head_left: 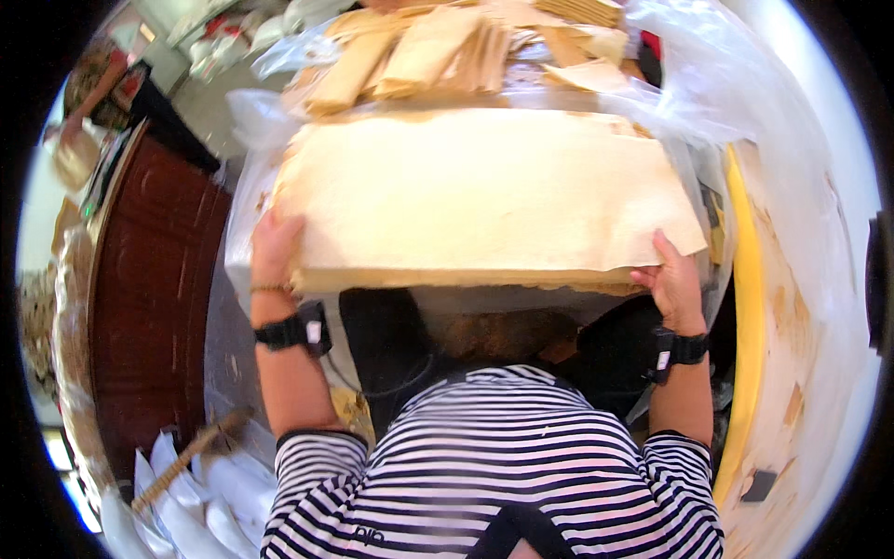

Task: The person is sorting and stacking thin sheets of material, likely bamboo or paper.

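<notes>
A wide, thin, pale yellow sheet [484,191] lies in front of me, its right edge uneven and torn. Directly beneath it shows the front edge of a thick pale layer [447,279], perhaps a stack of similar sheets. My left hand [277,247] grips the sheet's left edge near the front corner, thumb on top, its fingers mostly hidden. At the front right corner, my right hand [672,278] pinches the sheet, with the thumb above and the fingers curled below. Both wrists carry black straps.
Beyond the sheet are piled folded yellow sheets [428,51] and broken pieces. Clear plastic film [726,65] drapes the work surface. A dark red wooden cabinet [154,289] stands left, with another person [88,130] behind it. A yellow-edged board [740,345] rises at right. White bags [200,494] lie lower left.
</notes>
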Demonstrator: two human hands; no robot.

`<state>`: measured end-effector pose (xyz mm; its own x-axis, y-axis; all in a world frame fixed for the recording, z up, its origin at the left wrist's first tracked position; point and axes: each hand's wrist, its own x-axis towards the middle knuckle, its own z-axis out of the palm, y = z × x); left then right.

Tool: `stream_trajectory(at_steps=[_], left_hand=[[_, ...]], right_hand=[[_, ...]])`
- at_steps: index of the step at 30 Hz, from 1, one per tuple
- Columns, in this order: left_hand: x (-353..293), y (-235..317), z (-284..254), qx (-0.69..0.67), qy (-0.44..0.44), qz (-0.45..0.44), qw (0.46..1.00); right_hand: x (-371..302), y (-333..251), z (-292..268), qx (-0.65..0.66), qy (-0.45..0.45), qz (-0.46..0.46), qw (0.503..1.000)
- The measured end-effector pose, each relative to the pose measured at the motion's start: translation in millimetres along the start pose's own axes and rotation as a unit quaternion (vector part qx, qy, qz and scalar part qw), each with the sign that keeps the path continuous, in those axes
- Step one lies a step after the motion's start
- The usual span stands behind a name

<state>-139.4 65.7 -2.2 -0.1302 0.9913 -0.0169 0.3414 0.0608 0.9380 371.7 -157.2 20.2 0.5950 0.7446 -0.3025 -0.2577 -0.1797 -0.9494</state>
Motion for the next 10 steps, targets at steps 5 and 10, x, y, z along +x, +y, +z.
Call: stream_trajectory(at_steps=[5, 10], left_hand=[[27.9, 15.1, -6.4, 0.358, 0.185, 0.204, 0.892], [15.7, 127.6, 84.4, 0.372, 0.087, 0.388, 0.839]], right_hand=[[-3.9, 15.8, -2.8, 0.018, -0.018, -0.012, 1.000], [-9.5, 38.4, -9.7, 0.068, -0.076, -0.005, 0.995]])
